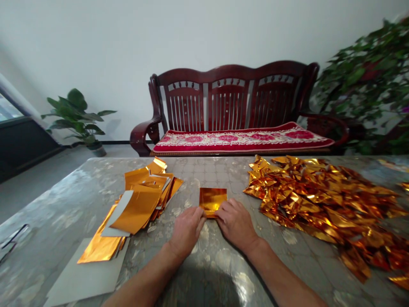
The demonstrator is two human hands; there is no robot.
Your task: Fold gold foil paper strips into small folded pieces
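A small sheet of gold foil paper (213, 198) lies at the middle of the table, its near edge turned up in a narrow fold. My left hand (188, 226) pinches the near left corner of it. At the near right corner my right hand (235, 222) grips the same sheet, fingers curled over the edge. To the left is a loose stack of flat gold foil sheets (140, 204), some with their grey backs up. On the right spreads a large heap of folded gold foil pieces (319, 200).
A patterned glossy cover lies on the table (179, 273). Under the stack's near end is a grey sheet (86, 277); eyeglasses (14, 241) rest at the far left. Beyond stand a dark wooden bench (226, 98) with a red floral cushion, and potted plants (76, 115) on both sides.
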